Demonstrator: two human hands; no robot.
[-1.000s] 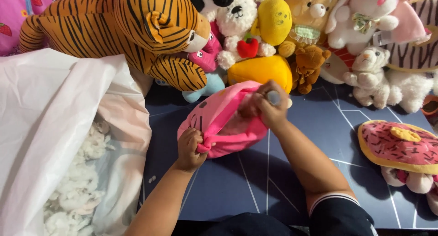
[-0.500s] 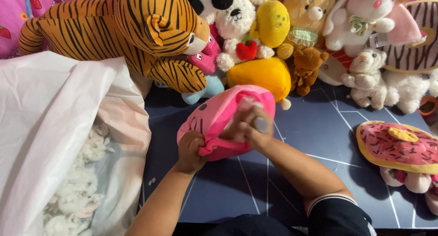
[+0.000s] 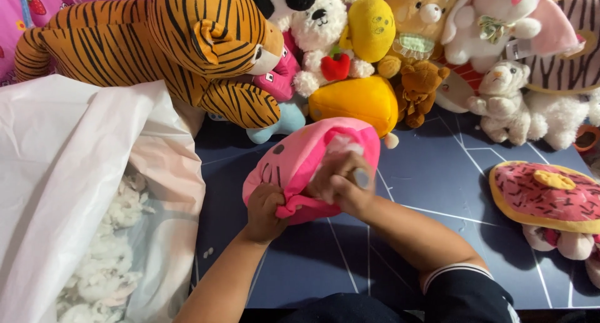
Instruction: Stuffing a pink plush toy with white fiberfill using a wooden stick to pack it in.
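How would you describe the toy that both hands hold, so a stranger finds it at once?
Start at the big striped tiger at the back left. In front of it, on the dark blue mat, lies a pink plush. Unlike its neighbours, it gapes open, showing white stuffing.

Both bare forearms reach up from the bottom edge toward twelve o'clock. The left hand (image 3: 265, 212) is curled into a tight fist, knuckles up, pinching the lower edge of the soft pink plush toy shell (image 3: 300, 163). At its three o'clock, the right hand (image 3: 340, 185) presses bent fingers into the shell's opening, a dark white-striped sleeve cuff (image 3: 459, 274) on that arm.
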